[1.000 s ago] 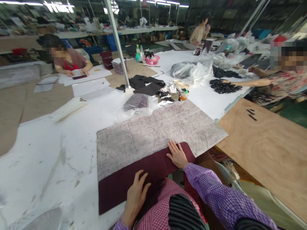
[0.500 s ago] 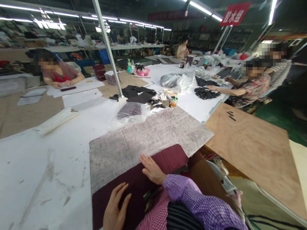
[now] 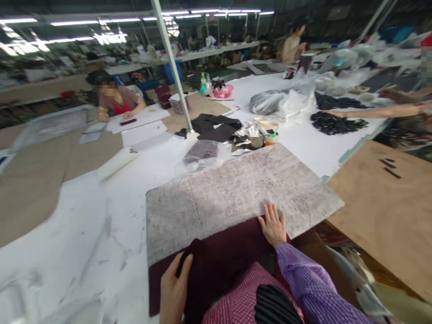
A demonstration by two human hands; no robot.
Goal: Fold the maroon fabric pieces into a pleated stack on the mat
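Note:
A dark maroon sheet of cloth-like material (image 3: 222, 252) lies in front of me along the near edge of a mottled grey board (image 3: 232, 189). My left hand (image 3: 173, 285) pinches a raised fold of this sheet between thumb and fingers, near its left end. Over the sheet's right end, my right hand (image 3: 274, 227) rests flat with its fingers stretched out, the tips reaching onto the board. The sheet's near edge is partly hidden by my checked clothing and left hand.
Beyond the board are a plastic-wrapped bundle (image 3: 202, 153), black material pieces (image 3: 219, 128) and a metal pole (image 3: 173, 67). A plywood sheet (image 3: 388, 202) adjoins at right. A co-worker's arm (image 3: 378, 112) reaches to a pile of black pieces (image 3: 337, 122). Another person sits at far left.
The view has turned left. My left hand has closed on the sheet, raising a fold. My right hand has shifted towards the sheet's right end, and the layered folds there no longer show.

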